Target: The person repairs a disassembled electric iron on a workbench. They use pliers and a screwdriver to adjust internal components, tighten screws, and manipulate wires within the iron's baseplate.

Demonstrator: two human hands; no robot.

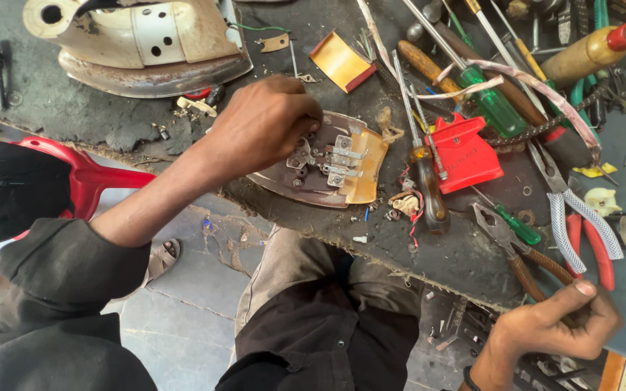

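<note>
Inspecting from the head view:
Left hand (266, 127): fingers curled, pressing down on the brown iron base plate (331, 170) at the bench edge, steadying it with the terminals up.
Right hand (556, 326): loosely closed on the brown handles of the pliers (516, 250), whose nose rests on the bench (67, 108).
Surroundings: red plastic part (465, 152) and screwdrivers lie just beside the plate, within reach.
</note>
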